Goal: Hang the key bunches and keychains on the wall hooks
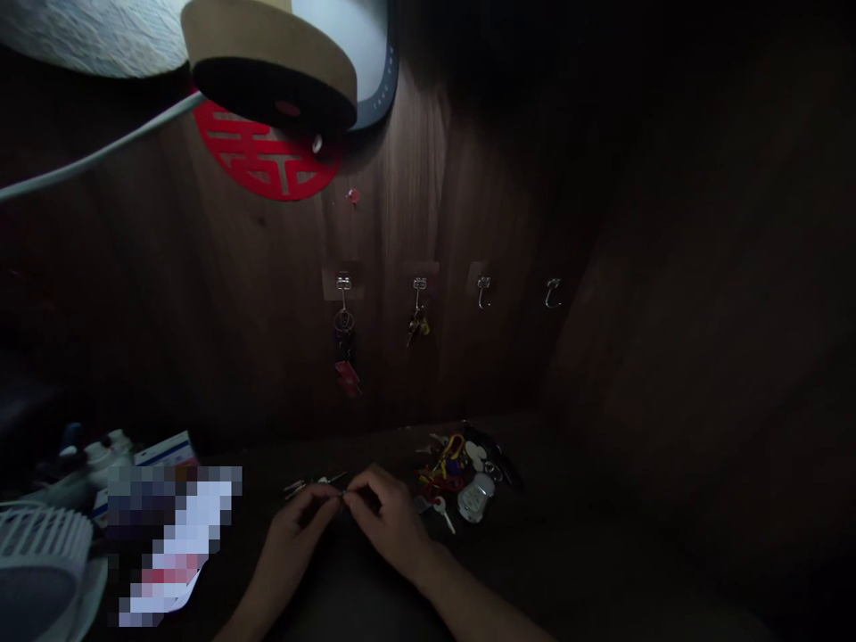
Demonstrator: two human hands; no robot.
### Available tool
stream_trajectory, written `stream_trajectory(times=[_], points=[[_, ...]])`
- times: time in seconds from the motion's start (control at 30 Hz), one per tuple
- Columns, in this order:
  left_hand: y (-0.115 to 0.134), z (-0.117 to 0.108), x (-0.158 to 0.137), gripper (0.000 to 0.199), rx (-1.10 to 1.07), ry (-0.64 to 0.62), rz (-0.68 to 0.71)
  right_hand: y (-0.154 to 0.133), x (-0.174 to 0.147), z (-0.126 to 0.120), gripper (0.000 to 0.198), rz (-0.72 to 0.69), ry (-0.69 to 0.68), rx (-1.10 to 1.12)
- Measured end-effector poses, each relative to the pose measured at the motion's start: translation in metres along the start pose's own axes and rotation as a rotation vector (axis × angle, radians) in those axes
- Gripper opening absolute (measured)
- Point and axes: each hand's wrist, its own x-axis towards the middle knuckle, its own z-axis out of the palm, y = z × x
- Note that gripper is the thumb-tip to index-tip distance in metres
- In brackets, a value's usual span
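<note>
My left hand [299, 528] and my right hand [390, 520] meet fingertip to fingertip low in the head view. Both are closed in a pinch on a small dark object [341, 497], too dim and tiny to name. A few loose keys [314, 484] lie on the dark surface just behind my left hand. To the right of my right hand is a pile of keys with a yellow and purple strap [451, 453] and a red cord [441, 482]. A silver oval fob [476, 497] and a single key [443, 514] lie at its near side.
Several metal hooks line the wooden back panel; keys with a red tag [347, 374] and a smaller key bunch [418, 327] hang there. A red paper cutout [274, 156] is above. A white slatted object [44, 562] and bottles [103, 459] stand left.
</note>
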Motion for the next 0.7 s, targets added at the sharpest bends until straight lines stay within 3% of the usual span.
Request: stream_trajectory(times=[0.27,0.53,0.7], points=[[-0.008,0.006,0.002,0.023,0.156,-0.240,0.007,0.006,0.012,-0.020,0.012,0.050,0.156,0.006],[-0.003,0.003,0.001,0.028,0.199,-0.256,-0.012,0.010,0.029,-0.065,0.017,0.136,0.356,0.079],[-0.006,0.004,0.002,0.026,0.208,-0.279,-0.023,0.003,0.059,-0.107,0.020,0.068,0.426,0.045]])
